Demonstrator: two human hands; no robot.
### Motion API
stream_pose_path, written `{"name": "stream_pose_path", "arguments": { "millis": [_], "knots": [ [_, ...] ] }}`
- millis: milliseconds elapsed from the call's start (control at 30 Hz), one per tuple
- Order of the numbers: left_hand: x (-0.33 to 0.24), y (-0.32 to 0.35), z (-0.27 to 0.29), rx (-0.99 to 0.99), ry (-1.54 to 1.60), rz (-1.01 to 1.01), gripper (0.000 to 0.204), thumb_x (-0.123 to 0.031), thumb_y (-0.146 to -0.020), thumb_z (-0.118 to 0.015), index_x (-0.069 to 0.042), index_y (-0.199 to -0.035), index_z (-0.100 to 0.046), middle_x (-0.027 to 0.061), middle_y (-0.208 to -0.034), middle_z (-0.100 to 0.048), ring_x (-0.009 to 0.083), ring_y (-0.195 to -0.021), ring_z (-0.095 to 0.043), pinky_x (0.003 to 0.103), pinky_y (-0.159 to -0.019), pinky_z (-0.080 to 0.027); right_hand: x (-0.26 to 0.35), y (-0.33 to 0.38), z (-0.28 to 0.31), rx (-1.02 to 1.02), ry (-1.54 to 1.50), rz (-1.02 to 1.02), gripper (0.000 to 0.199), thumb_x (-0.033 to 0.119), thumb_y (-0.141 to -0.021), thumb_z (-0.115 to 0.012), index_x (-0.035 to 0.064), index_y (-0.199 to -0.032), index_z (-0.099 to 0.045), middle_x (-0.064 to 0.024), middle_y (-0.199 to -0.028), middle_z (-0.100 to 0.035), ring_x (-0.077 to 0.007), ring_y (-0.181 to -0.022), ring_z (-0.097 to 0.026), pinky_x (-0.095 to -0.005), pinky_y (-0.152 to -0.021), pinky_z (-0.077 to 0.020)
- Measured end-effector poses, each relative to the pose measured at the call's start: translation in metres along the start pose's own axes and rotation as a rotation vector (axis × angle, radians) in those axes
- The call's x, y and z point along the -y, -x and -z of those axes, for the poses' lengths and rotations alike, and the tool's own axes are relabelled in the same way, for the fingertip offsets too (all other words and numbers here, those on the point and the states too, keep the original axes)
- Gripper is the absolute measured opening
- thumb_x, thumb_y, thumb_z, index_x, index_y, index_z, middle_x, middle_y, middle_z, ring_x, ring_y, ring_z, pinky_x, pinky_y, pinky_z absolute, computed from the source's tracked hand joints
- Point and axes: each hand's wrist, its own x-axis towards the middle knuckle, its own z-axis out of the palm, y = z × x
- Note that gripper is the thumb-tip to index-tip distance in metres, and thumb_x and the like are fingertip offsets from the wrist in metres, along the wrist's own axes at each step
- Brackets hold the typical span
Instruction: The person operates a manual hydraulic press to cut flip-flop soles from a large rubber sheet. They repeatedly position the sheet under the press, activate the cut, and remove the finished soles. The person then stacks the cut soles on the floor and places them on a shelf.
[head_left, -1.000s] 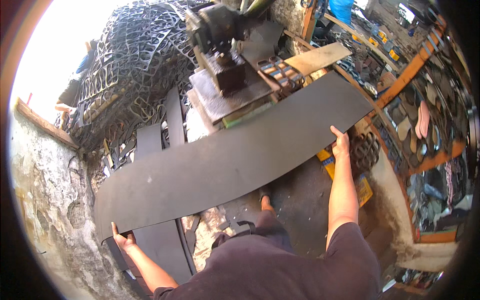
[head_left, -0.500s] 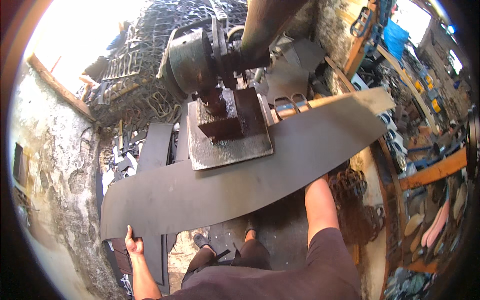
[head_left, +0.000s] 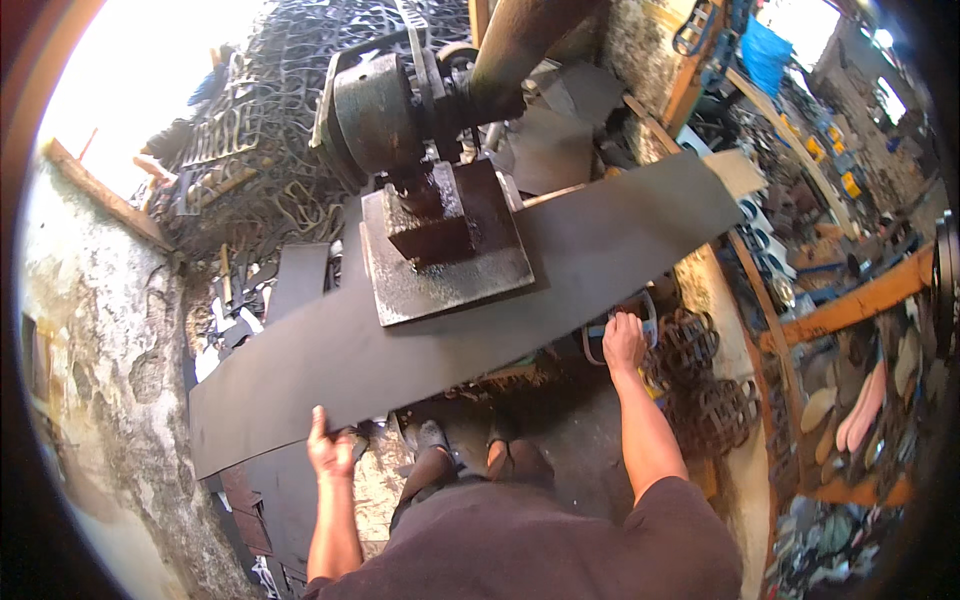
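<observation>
A long dark grey flexible sheet (head_left: 290,390) slants across the view, running beneath the square metal plate (head_left: 450,300) of a press (head_left: 385,120). Its near left edge is in my left hand (head_left: 332,450), thumb on top and fingers underneath. At the right, just off the sheet's near edge, my right hand (head_left: 625,342) is closed around a thin loop-shaped cutting die (head_left: 588,345). Part of the die is hidden by the hand and the sheet.
More open metal dies (head_left: 690,345) hang or lie to the right. Strap-like offcuts (head_left: 290,90) form a heap behind the press. A stained wall (head_left: 110,370) stands close on the left. Pale and pink sole-shaped pieces (head_left: 862,405) lie far right.
My right hand has come out from under the sheet and now shows with the die. The sheet's right end sits farther left in view; my left hand has moved right along its edge.
</observation>
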Motion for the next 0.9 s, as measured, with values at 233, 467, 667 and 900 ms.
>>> {"name": "stream_pose_path", "arguments": {
  "millis": [233,467,667,900],
  "knots": [
    [0.026,-0.076,-0.002,0.195,0.045,0.143,0.03,-0.015,-0.098,-0.071,0.004,-0.121,-0.065,0.0109,-0.116,-0.072,0.0242,-0.112,-0.067,0.04,-0.105,-0.054,-0.051,0.134,0.134,-0.17,-0.063,-0.109,0.019,0.021,-0.099,-0.061,0.0035,-0.096,-0.068,-0.0154,-0.097,-0.065,-0.0388,-0.098,-0.061,-0.0523,-0.083,-0.0496],
    [0.084,-0.075,-0.049,0.206,0.171,0.261,0.038,-0.023,-0.096,-0.075,-0.004,-0.128,-0.063,0.007,-0.122,-0.071,0.0243,-0.112,-0.067,0.039,-0.104,-0.054,-0.002,0.013,0.139,-0.368,-0.117,0.128,0.017,0.022,-0.098,-0.063,0.0063,-0.1,-0.069,-0.0134,-0.095,-0.064,-0.0372,-0.096,-0.061,-0.0491,-0.082,-0.0505],
    [0.1,-0.061,-0.049,0.06,0.048,0.198,0.032,-0.015,-0.093,-0.079,-0.007,-0.121,-0.068,0.004,-0.118,-0.072,0.019,-0.11,-0.067,0.037,-0.096,-0.054,0.04,-0.1,0.081,-0.327,-0.099,0.226,0.021,0.027,-0.099,-0.06,0.0072,-0.098,-0.069,-0.0113,-0.097,-0.065,-0.0348,-0.099,-0.063,-0.0503,-0.082,-0.0538],
    [0.013,-0.082,-0.021,0.031,0.262,0.036,0.04,-0.025,-0.102,-0.067,0.001,-0.132,-0.062,0.0132,-0.133,-0.067,0.027,-0.121,-0.063,0.043,-0.109,-0.05,0.025,-0.108,0.015,-0.163,-0.19,0.204,0.024,0.027,-0.098,-0.061,0.0065,-0.103,-0.071,-0.0146,-0.1,-0.068,-0.038,-0.099,-0.063,-0.05,-0.088,-0.0515]
  ]
}}
